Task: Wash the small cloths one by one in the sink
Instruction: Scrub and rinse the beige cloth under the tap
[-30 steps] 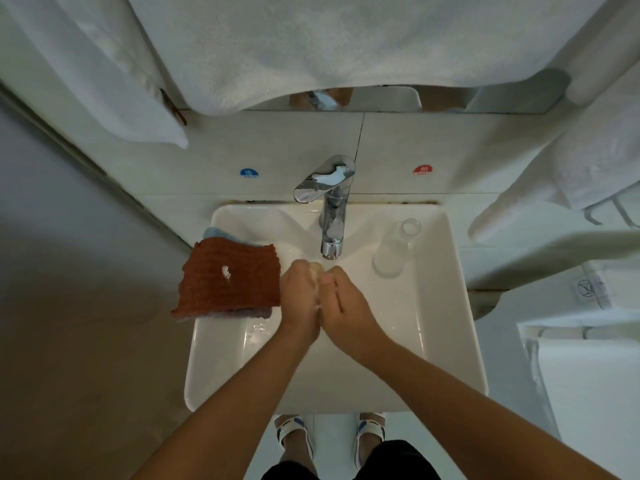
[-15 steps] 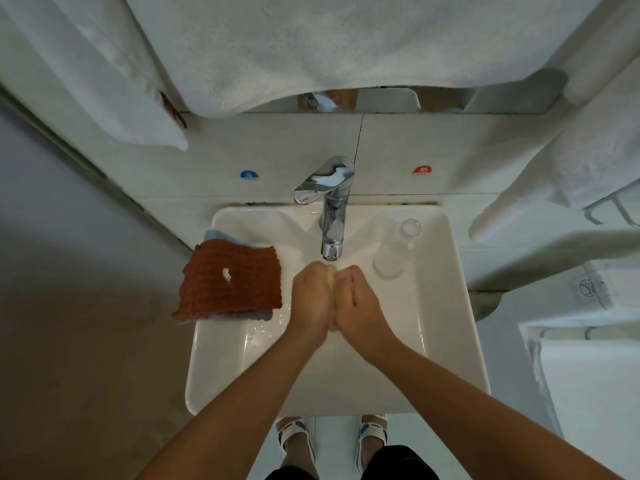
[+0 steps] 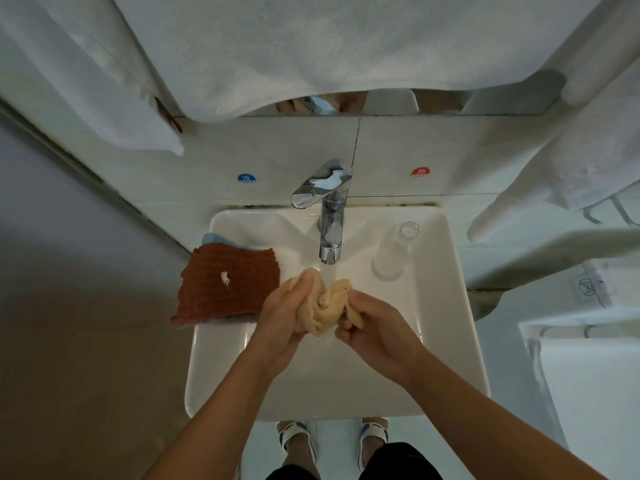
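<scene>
A crumpled beige cloth [image 3: 323, 304] is bunched between both hands over the white sink [image 3: 446, 341], just below the chrome faucet [image 3: 330, 216]. My left hand [image 3: 280, 320] grips its left side with the thumb on top. My right hand [image 3: 375, 330] holds its right end in the fingers. A rust-brown waffle cloth [image 3: 225, 285] lies on the sink's left rim, on top of a light blue cloth [image 3: 216, 239] and another whose edge shows beneath. A thin stream of water seems to fall from the spout.
A clear glass [image 3: 394, 254] stands on the sink's right back ledge. White towels [image 3: 311, 46] hang above the faucet and at the right [image 3: 554, 168]. Cold [image 3: 247, 178] and hot [image 3: 420, 172] stickers mark the tiled wall. A grey wall [image 3: 69, 237] is close on the left.
My hands were pressed together under the spout, hiding the cloth. They have drawn apart and slightly toward me, and the beige cloth now shows bunched between them.
</scene>
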`<state>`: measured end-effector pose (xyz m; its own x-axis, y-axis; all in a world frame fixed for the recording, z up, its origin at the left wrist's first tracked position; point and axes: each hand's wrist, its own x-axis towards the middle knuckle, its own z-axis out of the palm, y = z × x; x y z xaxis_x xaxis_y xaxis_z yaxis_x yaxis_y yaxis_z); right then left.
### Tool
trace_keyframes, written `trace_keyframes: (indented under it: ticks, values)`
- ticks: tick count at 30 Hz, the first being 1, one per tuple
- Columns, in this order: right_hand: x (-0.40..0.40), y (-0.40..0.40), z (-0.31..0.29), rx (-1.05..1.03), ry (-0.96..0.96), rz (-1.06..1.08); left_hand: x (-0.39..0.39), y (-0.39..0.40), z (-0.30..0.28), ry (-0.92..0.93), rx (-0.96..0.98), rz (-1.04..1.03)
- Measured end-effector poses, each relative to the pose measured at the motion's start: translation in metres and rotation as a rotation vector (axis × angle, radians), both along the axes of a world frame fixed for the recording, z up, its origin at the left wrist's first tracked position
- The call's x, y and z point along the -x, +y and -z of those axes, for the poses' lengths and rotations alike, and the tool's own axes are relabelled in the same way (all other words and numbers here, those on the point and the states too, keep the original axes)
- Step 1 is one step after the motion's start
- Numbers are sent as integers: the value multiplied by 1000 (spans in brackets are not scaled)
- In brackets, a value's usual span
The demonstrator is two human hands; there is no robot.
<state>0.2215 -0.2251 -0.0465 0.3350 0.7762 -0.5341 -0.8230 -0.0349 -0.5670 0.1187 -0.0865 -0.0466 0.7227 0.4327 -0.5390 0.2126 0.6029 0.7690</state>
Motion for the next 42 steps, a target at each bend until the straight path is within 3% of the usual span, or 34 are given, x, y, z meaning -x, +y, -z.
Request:
trace_keyframes:
  ticks: [3, 7, 11, 16, 23, 26, 28, 33, 38, 42]
  values:
    - [-6, -5, 2, 74, 1, 17, 3, -3, 1, -24, 122, 20]
    - [-20, -16, 5, 102, -87, 112, 7, 0, 7, -52, 315, -137]
    - [-24, -21, 4, 181, -289, 80, 8, -1, 8, -121, 318, -177]
    - [-17, -16, -3, 127, -524, 48, 4, -4, 5, -127, 91, -76]
    - [-6, -10, -11, 98, -663, 82, 1, -13, 3, -56, -242, 98]
    - [-6, -13, -11, 47, -592, 92, 2, -12, 3, -18, -497, 209]
    - [-8, -17, -11, -25, -510, 67, 2, -15, 3, -78, -506, 186]
    - [-8, -13, -12, 81, -582, 50, 0, -26, 3, 61, -398, -253]
    - [-7, -4, -16, 172, -790, -22, 1, -34, 1, -29, -304, -89]
    - [-2, -2, -18, 153, -803, -100, 0, -34, -4, -49, -372, 124]
